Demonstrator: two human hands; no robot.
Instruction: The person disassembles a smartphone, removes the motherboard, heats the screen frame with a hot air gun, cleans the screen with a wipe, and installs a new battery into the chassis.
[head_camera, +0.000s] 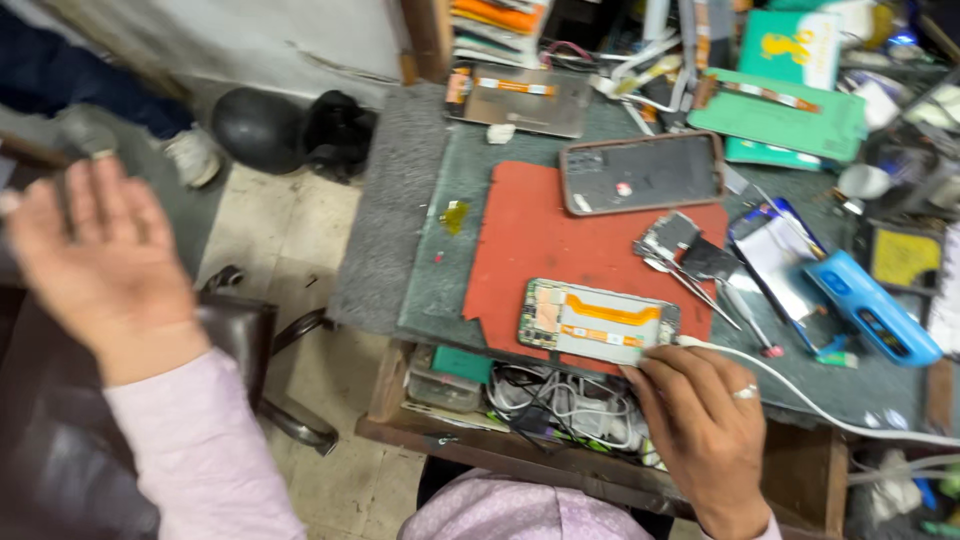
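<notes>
Both hands show in the head view. At lower right of the frame, the right hand (700, 405), a ring on one finger, rests at the front edge of the bench (400, 210), its fingertips touching the lower right corner of an opened phone (598, 321) with an orange flex strip across its insides; the fingers pinch that corner lightly. A white cable (800, 395) runs from that corner off to the right. The phone lies at the lower edge of a red mat (530, 240) in mid-frame. At far left, the left hand (95, 265) is lifted off the bench, palm open, fingers spread, holding nothing, blurred. Above the phone sits a dark phone screen (642, 172); tweezers (690, 285) and a blue tool (875, 305) lie to the right.
</notes>
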